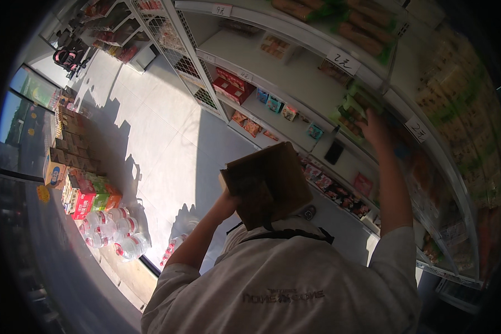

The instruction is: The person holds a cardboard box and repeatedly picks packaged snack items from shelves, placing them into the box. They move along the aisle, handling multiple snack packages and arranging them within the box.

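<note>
My left hand (227, 205) grips the left side of a brown cardboard box (271, 183) in front of my body. The box is open towards me; its inside is dark, so its contents are hard to tell. Out to the right, my right hand (375, 127) reaches into a white shelf, its fingers on a green-and-clear food package (352, 110). Part of that package is hidden by the fingers and the shelf edge. Below this hand, a black phone-like object (334, 151) lies on a lower shelf board.
White shelving (259, 54) curves along the right, with handwritten tags on its edges. Red boxes (232, 87) and small snack packets (274, 104) stand on it. At left are stacked cartons (92, 194) and large clear bottles (108, 227) on the sunlit floor (163, 137). A stroller (69, 58) stands farther off.
</note>
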Action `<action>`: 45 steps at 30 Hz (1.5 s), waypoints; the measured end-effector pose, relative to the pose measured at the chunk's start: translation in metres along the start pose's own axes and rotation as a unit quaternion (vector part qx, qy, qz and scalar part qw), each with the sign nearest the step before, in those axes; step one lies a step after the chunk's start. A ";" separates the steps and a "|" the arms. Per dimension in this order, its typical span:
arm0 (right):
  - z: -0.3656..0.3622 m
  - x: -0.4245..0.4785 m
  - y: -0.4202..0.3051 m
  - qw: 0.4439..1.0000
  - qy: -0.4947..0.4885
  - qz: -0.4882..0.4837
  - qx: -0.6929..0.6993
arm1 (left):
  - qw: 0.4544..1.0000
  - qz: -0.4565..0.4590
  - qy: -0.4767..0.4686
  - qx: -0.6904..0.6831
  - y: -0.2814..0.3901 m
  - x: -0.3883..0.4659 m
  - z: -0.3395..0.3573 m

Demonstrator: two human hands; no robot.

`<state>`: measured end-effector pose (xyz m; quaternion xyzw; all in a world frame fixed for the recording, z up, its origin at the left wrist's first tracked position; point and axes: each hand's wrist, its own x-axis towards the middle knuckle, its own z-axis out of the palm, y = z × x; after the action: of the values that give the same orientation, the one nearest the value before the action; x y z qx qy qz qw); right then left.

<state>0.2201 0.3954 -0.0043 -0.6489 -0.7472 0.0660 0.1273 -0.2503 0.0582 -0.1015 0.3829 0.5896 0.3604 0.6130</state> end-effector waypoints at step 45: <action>0.256 -0.148 -0.275 0.886 -0.131 -0.429 0.120 | 0.996 -0.075 0.011 -0.052 0.084 -0.031 0.000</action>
<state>-0.0945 0.2254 -0.1926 -0.2304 -0.9488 0.1786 0.1215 -0.2512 0.0683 -0.0125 0.3012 0.6043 0.3476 0.6506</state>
